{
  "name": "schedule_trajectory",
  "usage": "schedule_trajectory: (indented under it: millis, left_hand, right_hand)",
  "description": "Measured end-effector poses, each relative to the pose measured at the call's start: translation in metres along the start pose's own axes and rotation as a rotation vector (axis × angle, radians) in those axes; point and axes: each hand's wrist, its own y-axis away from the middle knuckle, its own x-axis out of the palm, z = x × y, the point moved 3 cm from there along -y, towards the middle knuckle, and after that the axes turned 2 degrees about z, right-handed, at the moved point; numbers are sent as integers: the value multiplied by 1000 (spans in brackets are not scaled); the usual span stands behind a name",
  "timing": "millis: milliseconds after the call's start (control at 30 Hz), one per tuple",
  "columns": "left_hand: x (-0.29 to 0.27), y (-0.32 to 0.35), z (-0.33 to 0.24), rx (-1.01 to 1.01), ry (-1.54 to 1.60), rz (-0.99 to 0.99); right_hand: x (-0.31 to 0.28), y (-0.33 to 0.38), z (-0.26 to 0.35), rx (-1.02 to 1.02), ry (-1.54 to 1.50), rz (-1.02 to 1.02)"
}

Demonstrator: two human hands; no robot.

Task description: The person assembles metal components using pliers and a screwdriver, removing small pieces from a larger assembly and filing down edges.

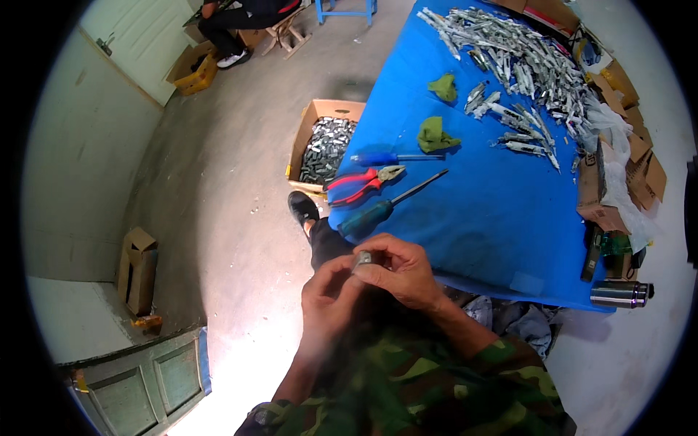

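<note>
Both of my hands meet over my lap around a small grey metal part (361,259). My right hand (400,270) pinches it from above with thumb and fingers. My left hand (329,294) holds it from below. Just beyond my hands, on the near corner of the blue table (472,203), lie a teal-handled screwdriver (385,207), red-handled pliers (360,183) and a blue-handled screwdriver (392,158).
A big heap of silvery metal parts (523,65) covers the table's far side, with two green rags (436,134) nearby. A cardboard box of metal parts (326,149) stands on the floor. Cardboard boxes (625,145) and a steel flask (622,293) sit right. A person (240,22) sits far off.
</note>
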Motion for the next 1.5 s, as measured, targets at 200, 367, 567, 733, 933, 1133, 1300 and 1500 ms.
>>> schedule_trajectory:
  millis: [200,367,567,733,933,1133,1300,1500]
  left_hand:
    - [0,-8,-4,-36,-45,16]
    - [7,-12,-8,-31,-125,73]
    - [23,-16,4,-2,-264,141]
    - [37,-19,3,-39,-330,187]
    - [54,-27,1,21,-486,124]
    - [73,-30,-9,195,-650,179]
    - [72,-36,1,150,-603,189]
    - [86,-47,-4,291,-701,225]
  right_hand:
    - [-5,-5,5,83,-128,55]
    - [-19,-9,8,85,-120,86]
    - [-40,-4,10,41,-155,57]
    - [-56,5,23,70,-87,62]
    - [-80,14,21,100,-61,5]
    - [-88,13,14,83,-4,-49]
    - [-98,14,18,96,55,-10]
    - [-117,16,30,74,206,37]
